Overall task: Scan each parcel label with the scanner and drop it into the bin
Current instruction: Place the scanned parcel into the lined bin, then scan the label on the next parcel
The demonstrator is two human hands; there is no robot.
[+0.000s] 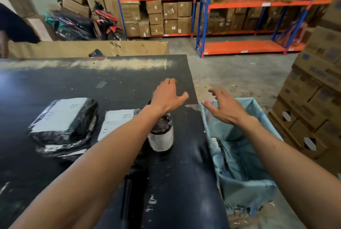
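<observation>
On the black table lie black-wrapped parcels with white labels: a bulky one at the left, a flat one beside it, and a small rounded one under my left forearm. My left hand hovers above the table's right part, fingers relaxed and spread, holding nothing. My right hand is held over the far corner of the light-blue bin, fingers spread, empty. A labelled parcel lies inside the bin. A dark object, perhaps the scanner, lies near the table's front; blurred.
Stacked cardboard boxes stand right of the bin. Blue-and-orange racks full of cartons line the back wall. A long cardboard sheet stands behind the table, a red motorbike beyond it. A person's dark sleeve shows at far left.
</observation>
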